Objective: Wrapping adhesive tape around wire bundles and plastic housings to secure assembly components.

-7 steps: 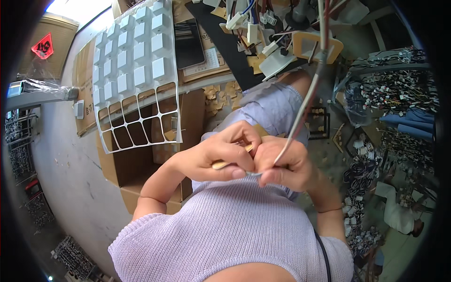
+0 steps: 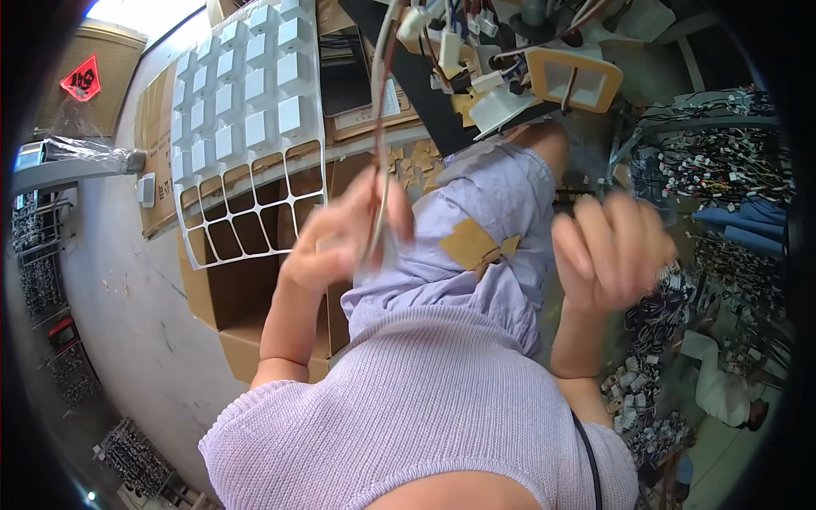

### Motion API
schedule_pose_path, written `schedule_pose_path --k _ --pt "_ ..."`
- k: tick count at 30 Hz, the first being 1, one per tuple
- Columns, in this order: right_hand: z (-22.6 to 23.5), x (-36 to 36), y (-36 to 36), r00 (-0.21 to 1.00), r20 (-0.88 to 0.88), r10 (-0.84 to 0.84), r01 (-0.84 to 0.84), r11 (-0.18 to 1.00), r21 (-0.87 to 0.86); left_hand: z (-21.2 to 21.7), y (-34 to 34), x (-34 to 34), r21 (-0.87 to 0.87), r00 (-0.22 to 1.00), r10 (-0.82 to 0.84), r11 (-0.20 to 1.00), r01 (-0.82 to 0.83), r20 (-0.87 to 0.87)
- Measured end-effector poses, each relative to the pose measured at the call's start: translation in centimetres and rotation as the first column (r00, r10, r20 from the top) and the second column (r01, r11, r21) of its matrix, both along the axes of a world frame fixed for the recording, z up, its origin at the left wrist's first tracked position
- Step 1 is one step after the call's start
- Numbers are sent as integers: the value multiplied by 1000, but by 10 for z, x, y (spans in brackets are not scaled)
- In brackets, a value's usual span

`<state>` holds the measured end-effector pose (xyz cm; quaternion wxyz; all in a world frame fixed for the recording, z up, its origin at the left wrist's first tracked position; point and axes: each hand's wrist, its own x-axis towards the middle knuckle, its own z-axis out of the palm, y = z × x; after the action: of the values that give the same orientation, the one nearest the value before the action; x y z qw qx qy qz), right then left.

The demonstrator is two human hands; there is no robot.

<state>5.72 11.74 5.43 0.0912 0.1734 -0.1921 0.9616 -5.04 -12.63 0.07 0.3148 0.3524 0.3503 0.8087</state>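
Observation:
My left hand (image 2: 344, 228), blurred by motion, is closed around a light grey and dark red cable (image 2: 380, 119) that runs up past the table edge. What sits at the cable's lower end in that hand is smeared. Off to the right, my right hand (image 2: 610, 253) is raised apart from the cable, its fingers loosely bent and separated, with nothing visible in them. Between the hands, a few brown paper pieces (image 2: 469, 244) lie on my lap, on the light purple cloth.
A sheet of grey square pads (image 2: 255, 85) overhangs the table at the left, above an open cardboard box (image 2: 200, 293). Connectors on wires (image 2: 450, 47) and a yellow-rimmed plate (image 2: 576, 79) hang ahead. Cable bundles (image 2: 722, 170) fill the right, where another person (image 2: 718, 387) appears.
My hands have parted. The left moved left and up with the cable, the right moved right and up off it. The brown paper pieces on my lap have come into view.

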Motion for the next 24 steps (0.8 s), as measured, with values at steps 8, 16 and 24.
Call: schedule_pose_path --k 8,16,24 --pt "-51 -47 -53 762 -12 -648 282 315 906 2 21 -21 59 -17 354 111 -992 -935" --pt "-56 -31 -21 914 259 -313 103 795 598 18 61 -25 -374 860 397 781 -500 -321" --pt "-33 6 9 858 459 -231 -87 815 573 44 67 8 -399 974 -119 897 188 192"
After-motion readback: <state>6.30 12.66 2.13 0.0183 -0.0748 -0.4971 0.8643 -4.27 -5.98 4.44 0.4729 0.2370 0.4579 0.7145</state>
